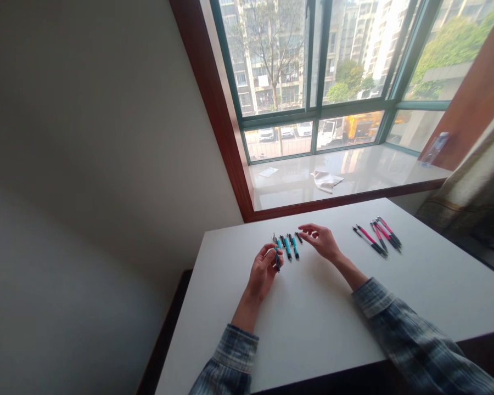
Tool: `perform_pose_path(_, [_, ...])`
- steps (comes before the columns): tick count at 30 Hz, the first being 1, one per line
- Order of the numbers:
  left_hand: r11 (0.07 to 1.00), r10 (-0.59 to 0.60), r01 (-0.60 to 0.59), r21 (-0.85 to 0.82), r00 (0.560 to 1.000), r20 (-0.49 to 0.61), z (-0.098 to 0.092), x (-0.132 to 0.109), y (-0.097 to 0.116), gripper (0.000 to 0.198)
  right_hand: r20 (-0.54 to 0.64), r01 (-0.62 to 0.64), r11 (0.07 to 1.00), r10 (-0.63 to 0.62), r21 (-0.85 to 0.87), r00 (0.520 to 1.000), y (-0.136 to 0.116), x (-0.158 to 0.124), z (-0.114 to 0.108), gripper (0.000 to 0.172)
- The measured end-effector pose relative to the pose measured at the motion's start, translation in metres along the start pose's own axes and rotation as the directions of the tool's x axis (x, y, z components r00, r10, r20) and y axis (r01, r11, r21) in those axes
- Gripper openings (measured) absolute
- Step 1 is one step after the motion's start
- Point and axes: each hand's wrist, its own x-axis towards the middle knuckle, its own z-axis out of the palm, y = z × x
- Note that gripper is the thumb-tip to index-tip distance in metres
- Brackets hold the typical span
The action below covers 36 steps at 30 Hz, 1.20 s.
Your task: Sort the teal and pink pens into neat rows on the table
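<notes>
My left hand (pixel 264 269) is closed around a teal and black pen piece (pixel 277 259), held upright, with a thin dark tip standing out above the fingers. Just beyond it, on the white table (pixel 333 318), lie teal pen barrels (pixel 288 249) with black ends. Short black pen pieces (pixel 290 240) lie among them in a loose row. Over the row's right end reaches my right hand (pixel 321 241), its thumb and forefinger apart. A small black pen piece (pixel 299 237) is right by those fingertips; whether they touch it is hard to see.
Several pink and black pens (pixel 385 233) lie in a group on the table's right side. Behind the table is a windowsill with a white cloth (pixel 327 181), a flat paper packet (pixel 268 171) and a clear bottle (pixel 435 149). A curtain (pixel 461 186) hangs at right.
</notes>
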Motion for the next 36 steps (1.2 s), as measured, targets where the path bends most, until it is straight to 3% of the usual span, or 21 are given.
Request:
perform_pose_path(5, [0.983,0.099,-0.096,0.157,0.995,-0.015,-0.001,0.002,-0.005,0.031,0.115,-0.037,0.966,0.007,0.255,0.993,-0.038,-0.031,0.031,0.035])
perform_pose_path(11, [0.921,0.124,-0.118,0.371,0.992,0.007,0.004,0.001,-0.005,0.032,0.130,-0.110,0.891,0.058,0.439,0.990,-0.052,-0.041,0.049,0.028])
perform_pose_path(15, [0.890,0.104,-0.106,0.443,0.994,0.029,0.005,0.001,-0.004,0.034,0.008,-0.099,0.851,0.110,0.516,0.994,-0.052,-0.037,0.043,0.027])
perform_pose_path(19, [0.883,0.135,-0.137,0.448,0.990,0.035,0.000,0.002,-0.002,0.034,-0.223,-0.049,0.773,0.242,0.632,0.944,-0.047,-0.031,0.029,0.031])
perform_pose_path(22, [0.896,0.168,-0.156,0.416,0.986,0.009,-0.003,0.003,0.000,0.036,-0.227,-0.040,0.833,0.197,0.553,0.954,-0.044,-0.031,0.025,0.032])
perform_pose_path(25, [0.891,0.186,-0.162,0.424,0.982,-0.016,-0.003,0.003,-0.001,0.037,-0.134,-0.009,0.929,0.063,0.369,0.989,-0.044,-0.037,0.032,0.029])
perform_pose_path(29, [0.882,0.185,-0.149,0.446,0.982,-0.039,-0.005,0.002,-0.003,0.038,-0.011,0.093,0.986,-0.092,0.139,0.996,-0.047,-0.047,0.045,0.024])
perform_pose_path(36, [0.876,0.213,-0.152,0.458,0.973,-0.086,-0.010,0.004,-0.006,0.039,0.066,0.104,0.992,-0.109,0.069,0.992,-0.044,-0.053,0.051,0.021])
